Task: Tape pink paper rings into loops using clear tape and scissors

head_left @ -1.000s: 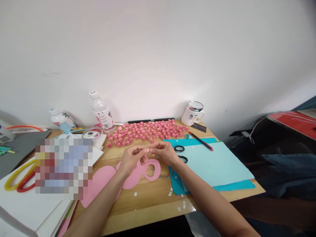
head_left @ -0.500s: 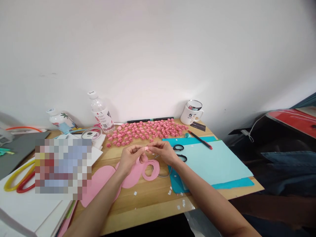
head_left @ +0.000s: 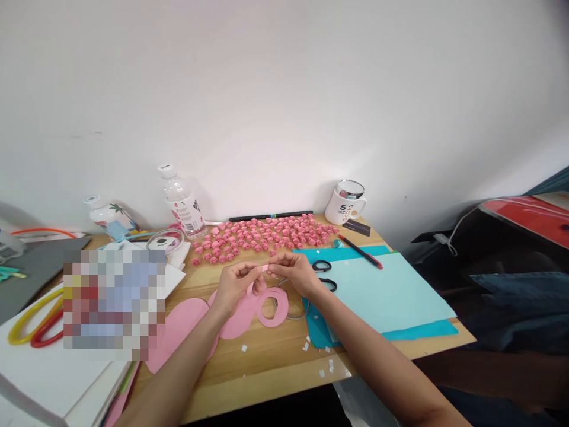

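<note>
Over the middle of the table, my left hand (head_left: 237, 283) and my right hand (head_left: 296, 273) meet fingertip to fingertip. Both pinch the end of a pink paper strip (head_left: 265, 268). The strip's lower part curls down below my hands into a spiral of pink paper (head_left: 278, 320). Pink paper circles (head_left: 180, 323) lie under my left forearm. Beyond my fingers spread many small rolled pink paper roses (head_left: 267, 232). Right of my right hand, black-handled scissors (head_left: 328, 286) rest on blue paper, their blades hidden. A tape roll (head_left: 299, 316) lies partly under my right wrist.
Light blue sheets (head_left: 391, 296) and a red-black pencil (head_left: 362, 252) cover the right side. A white mug (head_left: 344, 204) and a clear bottle (head_left: 184, 207) stand by the wall. Papers with yellow-red scissors (head_left: 42, 323) lie left. White scraps (head_left: 306, 343) dot the front.
My fingers have shifted slightly along the strip and to the right, still pinching it. The spiral below has swung a little to the right.
</note>
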{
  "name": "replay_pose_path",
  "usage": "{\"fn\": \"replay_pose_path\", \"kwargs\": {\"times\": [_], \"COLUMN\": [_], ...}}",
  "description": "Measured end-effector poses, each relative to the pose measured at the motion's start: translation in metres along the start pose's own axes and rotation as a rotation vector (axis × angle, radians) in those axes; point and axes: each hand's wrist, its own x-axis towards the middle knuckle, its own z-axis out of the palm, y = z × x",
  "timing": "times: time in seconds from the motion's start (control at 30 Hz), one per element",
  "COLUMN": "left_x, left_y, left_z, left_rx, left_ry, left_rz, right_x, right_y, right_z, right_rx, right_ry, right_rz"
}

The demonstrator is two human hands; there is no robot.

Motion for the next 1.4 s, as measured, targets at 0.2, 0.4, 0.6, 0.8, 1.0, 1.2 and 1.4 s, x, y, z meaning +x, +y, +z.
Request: {"fn": "replay_pose_path", "kwargs": {"times": [0.2, 0.4, 0.6, 0.8, 1.0, 1.2, 1.4], "left_x": [-0.001, -0.002, 0.000, 0.003, 0.002, 0.001, 0.002], "left_y": [0.002, 0.005, 0.000, -0.009, -0.007, -0.005, -0.006], "left_z": [0.001, 0.001, 0.000, -0.005, -0.004, -0.003, -0.004], "left_rx": [0.011, -0.005, -0.007, 0.057, 0.082, 0.080, 0.070], "left_ry": [-0.013, 0.009, -0.003, 0.008, 0.009, 0.029, 0.017], "left_rz": [0.004, 0.002, -0.001, 0.000, 0.022, 0.024, 0.032], "right_x": [-0.001, -0.001, -0.001, 0.000, -0.002, 0.001, 0.003], "right_y": [-0.001, 0.000, -0.002, -0.002, -0.006, 0.000, 0.004], "right_z": [0.002, 0.001, 0.001, 0.000, 0.003, 0.000, -0.002], "right_rx": [-0.036, -0.036, -0.014, 0.063, 0.005, 0.068, 0.100], "right_ry": [0.006, 0.007, 0.010, 0.039, 0.031, 0.055, 0.051], "right_rz": [-0.011, -0.019, 0.007, 0.001, -0.039, -0.007, 0.031]}}
